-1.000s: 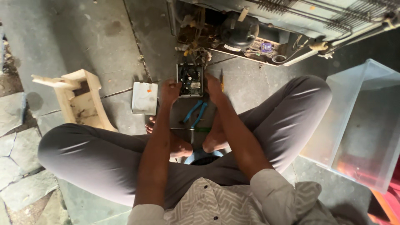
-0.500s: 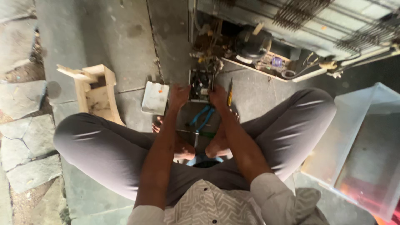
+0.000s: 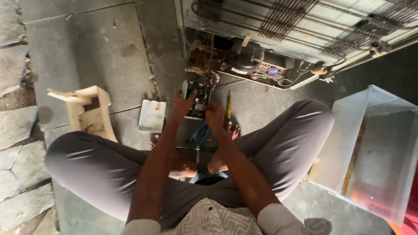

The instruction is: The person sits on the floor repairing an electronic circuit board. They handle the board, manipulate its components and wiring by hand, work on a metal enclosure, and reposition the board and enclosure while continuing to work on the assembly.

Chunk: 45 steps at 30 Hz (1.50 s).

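- Both hands rest on one circuit board (image 3: 197,100): the left hand (image 3: 182,106) lies along its left edge with the thumb over the top face, and the right hand (image 3: 214,115) presses at its lower right corner. Whether the fingers are pinching the board or only steadying it cannot be told.
- Circuit board, one: dark, set in a pale tray, lying flat on the stone floor (image 3: 104,52) just beyond the person's feet. The two-handed hold looks meant to keep it from sliding.
- Screwdriver (image 3: 228,107), one: yellow handle, lying on the floor just right of the right hand, within easy reach.
- Pliers (image 3: 200,132), one pair: blue handles, lying below the hands, between the board and the feet.
- White cover plate (image 3: 152,115), one: flat on the floor, just left of the left hand, apparently set aside.
- Wooden stool (image 3: 87,111), one: tipped on its side, well to the left of the grip.
- Refrigerator back (image 3: 300,30), one: beyond the board, its lower bay open, with one black compressor (image 3: 246,56) and loose wiring exposed.
- Clear plastic drawer (image 3: 374,152), one: standing well to the right of the grip, beside the right knee.
- Person: seated cross-legged in grey trousers, knees either side of the grip.
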{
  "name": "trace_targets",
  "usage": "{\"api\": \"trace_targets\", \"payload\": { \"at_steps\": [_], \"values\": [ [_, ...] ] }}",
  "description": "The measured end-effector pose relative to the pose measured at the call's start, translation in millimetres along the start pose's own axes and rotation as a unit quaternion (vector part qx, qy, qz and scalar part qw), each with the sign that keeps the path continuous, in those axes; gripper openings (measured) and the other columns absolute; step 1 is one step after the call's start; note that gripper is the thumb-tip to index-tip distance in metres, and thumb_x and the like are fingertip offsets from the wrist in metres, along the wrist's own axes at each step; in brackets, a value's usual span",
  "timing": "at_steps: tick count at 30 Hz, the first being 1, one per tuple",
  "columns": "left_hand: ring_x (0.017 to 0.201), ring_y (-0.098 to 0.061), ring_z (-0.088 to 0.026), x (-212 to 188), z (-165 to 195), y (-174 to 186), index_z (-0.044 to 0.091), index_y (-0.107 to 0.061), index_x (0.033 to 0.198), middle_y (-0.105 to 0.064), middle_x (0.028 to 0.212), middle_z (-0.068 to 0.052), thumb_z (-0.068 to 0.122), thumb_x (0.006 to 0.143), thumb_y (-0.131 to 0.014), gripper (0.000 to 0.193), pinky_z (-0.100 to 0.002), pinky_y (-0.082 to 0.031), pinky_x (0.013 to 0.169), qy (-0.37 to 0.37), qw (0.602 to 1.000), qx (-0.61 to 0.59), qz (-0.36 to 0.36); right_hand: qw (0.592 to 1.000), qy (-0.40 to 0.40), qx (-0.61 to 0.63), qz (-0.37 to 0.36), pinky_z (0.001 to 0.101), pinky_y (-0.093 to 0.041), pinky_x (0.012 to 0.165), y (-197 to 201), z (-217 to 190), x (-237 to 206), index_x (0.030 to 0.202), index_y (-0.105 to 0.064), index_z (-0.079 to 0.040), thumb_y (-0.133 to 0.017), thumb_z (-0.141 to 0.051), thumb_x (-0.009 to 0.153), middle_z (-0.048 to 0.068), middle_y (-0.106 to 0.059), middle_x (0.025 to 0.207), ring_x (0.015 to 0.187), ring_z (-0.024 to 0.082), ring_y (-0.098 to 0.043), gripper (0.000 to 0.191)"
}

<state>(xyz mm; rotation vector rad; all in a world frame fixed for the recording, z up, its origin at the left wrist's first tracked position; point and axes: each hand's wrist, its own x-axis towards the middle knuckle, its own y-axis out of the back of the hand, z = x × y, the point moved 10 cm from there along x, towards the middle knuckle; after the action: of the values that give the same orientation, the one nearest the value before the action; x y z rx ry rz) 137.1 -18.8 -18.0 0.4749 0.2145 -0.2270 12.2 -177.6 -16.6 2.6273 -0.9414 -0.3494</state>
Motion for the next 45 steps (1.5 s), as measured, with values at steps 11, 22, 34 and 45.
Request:
{"api": "trace_targets", "payload": {
  "at_steps": [11, 22, 34, 45],
  "values": [
    [0.103, -0.07, -0.043, -12.7, -11.0, -9.5, -0.001, -0.065, 0.127, -0.073, 0.108, -0.027, 0.045, 0.081, -0.085, 0.068, -0.048, -0.056, 0.086, -0.057, 0.995, 0.035, 0.08, 0.922, 0.332, -0.192, -0.044, 0.0512, -0.048, 0.103, 23.0, -106.1, 64.5, 0.13, -0.063, -0.002, -0.069, -0.01, 0.09, 0.026, -0.066, 0.125, 0.119, 0.044, -0.059, 0.041],
    [0.103, -0.07, -0.044, -21.5, 15.9, -11.0, 0.0, -0.062, 0.129, -0.072, 0.108, -0.027, 0.035, 0.083, -0.085, 0.063, -0.051, -0.056, 0.086, -0.127, 0.991, -0.012, 0.046, 0.768, 0.321, -0.353, -0.428, 0.0469, -0.054, 0.092, -22.2, -124.1, 87.6, 0.122, -0.065, -0.007, -0.069, -0.009, 0.089, 0.014, -0.069, 0.116, 0.112, 0.034, -0.066, 0.033],
    [0.111, -0.066, -0.044, -16.1, -16.5, -13.5, 0.004, -0.062, 0.13, -0.068, 0.116, -0.024, 0.048, 0.082, -0.087, 0.069, -0.051, -0.053, 0.093, -0.09, 0.992, 0.012, 0.087, 0.762, 0.272, -0.367, -0.46, 0.0459, -0.056, 0.083, -35.2, -101.9, 109.5, 0.116, -0.071, -0.005, -0.067, -0.004, 0.086, 0.014, -0.073, 0.107, 0.098, 0.032, -0.071, 0.03],
    [0.078, -0.068, -0.013, 3.8, -25.8, -34.2, 0.003, -0.074, 0.115, -0.075, 0.089, -0.006, 0.055, 0.08, -0.083, 0.063, -0.031, -0.055, 0.07, 0.054, 0.982, -0.099, -0.152, 0.8, 0.286, -0.291, -0.439, 0.0465, -0.054, 0.079, -31.7, -110.1, 109.5, 0.114, -0.07, 0.001, -0.071, -0.005, 0.091, 0.019, -0.071, 0.104, 0.096, 0.034, -0.069, 0.025]
  ]
}}
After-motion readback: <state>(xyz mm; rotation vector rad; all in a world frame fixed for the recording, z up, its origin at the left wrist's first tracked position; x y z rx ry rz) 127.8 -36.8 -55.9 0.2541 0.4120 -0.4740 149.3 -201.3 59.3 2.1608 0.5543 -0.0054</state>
